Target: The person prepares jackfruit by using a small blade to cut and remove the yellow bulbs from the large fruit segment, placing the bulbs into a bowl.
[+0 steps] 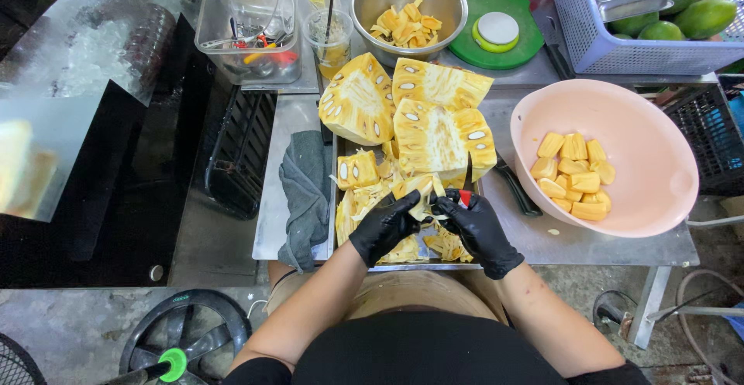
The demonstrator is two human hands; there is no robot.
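- Left hand (385,226), in a black glove, has its fingers curled shut on a jackfruit piece (418,187), which sits just above the fingertips, over the tray (335,199).
- Right hand (478,228), also gloved, is closed round a small red-handled knife (466,187); the blade points up beside the piece.
- Step in hand, I judge: cutting a pod free of its fibres.
- Next calls for a short, careful cut away from the left fingers.
- The pink bowl (659,168) of cleaned pods lies right of the knife hand.

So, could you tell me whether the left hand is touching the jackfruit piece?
Touching: the head view shows the left hand gripping the jackfruit piece.
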